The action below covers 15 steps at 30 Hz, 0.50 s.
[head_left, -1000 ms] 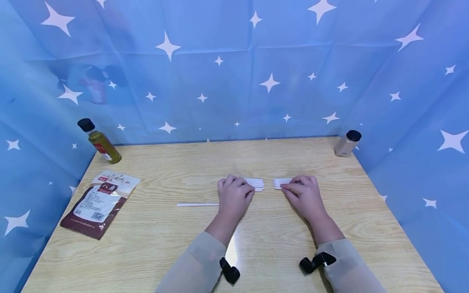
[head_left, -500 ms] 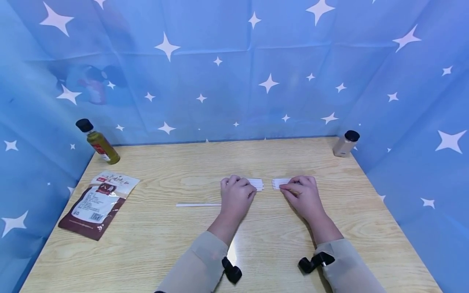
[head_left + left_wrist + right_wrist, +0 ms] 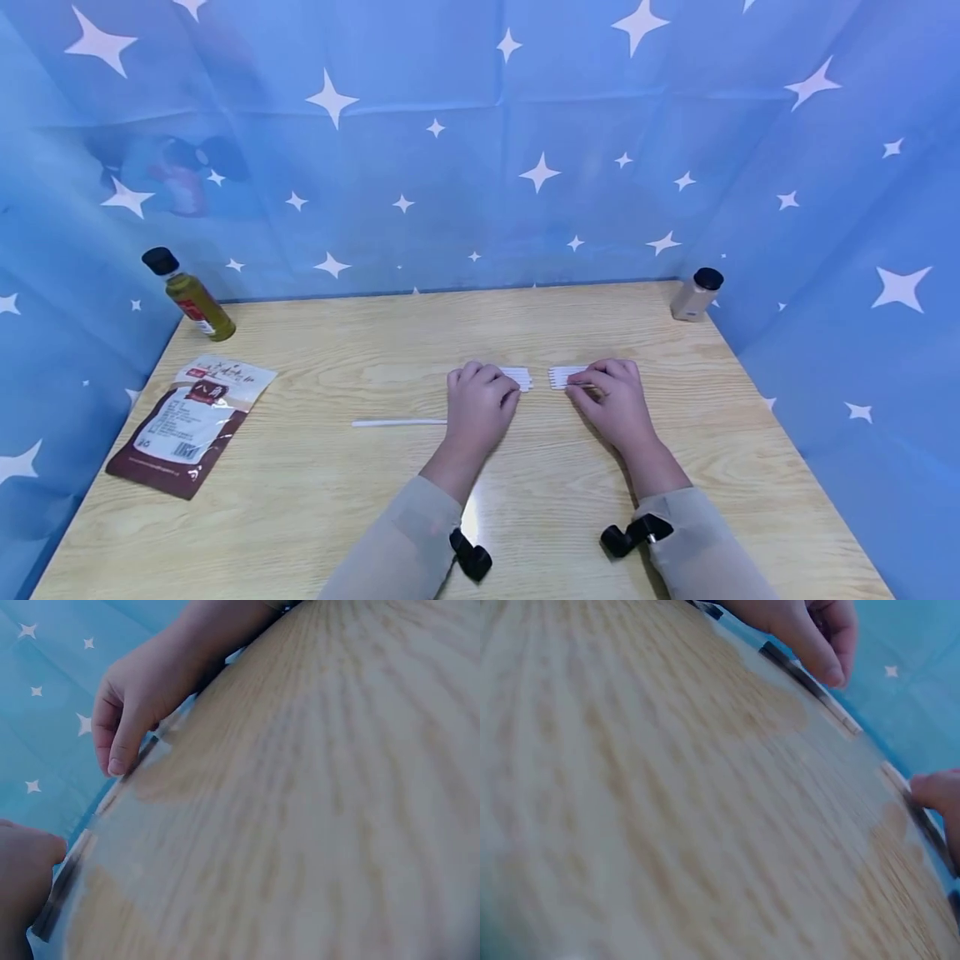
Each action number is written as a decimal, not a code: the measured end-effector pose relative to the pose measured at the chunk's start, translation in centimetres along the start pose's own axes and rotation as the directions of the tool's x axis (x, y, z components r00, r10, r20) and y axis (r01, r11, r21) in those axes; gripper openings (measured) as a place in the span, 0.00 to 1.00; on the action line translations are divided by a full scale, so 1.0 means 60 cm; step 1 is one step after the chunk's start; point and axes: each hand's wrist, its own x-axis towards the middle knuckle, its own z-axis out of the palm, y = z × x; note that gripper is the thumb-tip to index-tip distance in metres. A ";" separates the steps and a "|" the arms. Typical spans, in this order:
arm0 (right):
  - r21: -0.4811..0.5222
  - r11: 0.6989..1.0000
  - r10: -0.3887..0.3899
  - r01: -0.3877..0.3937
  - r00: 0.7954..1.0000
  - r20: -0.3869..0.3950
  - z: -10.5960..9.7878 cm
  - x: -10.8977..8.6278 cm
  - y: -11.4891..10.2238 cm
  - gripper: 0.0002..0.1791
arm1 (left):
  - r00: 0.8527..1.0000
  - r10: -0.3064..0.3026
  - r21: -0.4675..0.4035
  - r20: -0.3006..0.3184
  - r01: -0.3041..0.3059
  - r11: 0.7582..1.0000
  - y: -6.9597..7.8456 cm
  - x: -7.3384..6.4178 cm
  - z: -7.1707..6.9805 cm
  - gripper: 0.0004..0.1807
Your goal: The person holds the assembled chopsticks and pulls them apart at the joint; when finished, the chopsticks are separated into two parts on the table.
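Two rows of thin white sticks lie side by side near the middle of the wooden table, with a narrow gap between their facing ends. Over the left row of sticks bends my left hand, its thumb at the near edge and fingers across the far side. My right hand grips the right row of sticks between thumb and fingers. The outer parts of both rows are hidden under the hands. A single white stick lies left of my left wrist. The left wrist view also shows the right hand with its thumb pointing down.
At the back left stands an oil bottle with a black cap. In front of it lies a brown and white spice packet. A small black-lidded jar stands at the back right. A blue star-patterned cloth hangs behind the table.
The head view has shifted slightly, so everything appears further left. My left hand has slid a little to the right along its row; the right hand keeps nearly the same place.
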 end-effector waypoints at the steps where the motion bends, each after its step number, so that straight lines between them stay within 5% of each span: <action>1: -0.001 1.000 -0.004 0.004 1.000 -0.001 0.002 0.001 -0.002 0.08 | 1.000 -0.004 -0.014 -0.011 0.004 1.000 -0.002 -0.003 -0.003 0.03; 15: -0.004 0.997 -0.077 0.077 0.996 -0.042 0.024 0.005 -0.033 0.08 | 0.999 0.038 -0.061 -0.032 -0.040 0.997 -0.015 -0.025 -0.033 0.04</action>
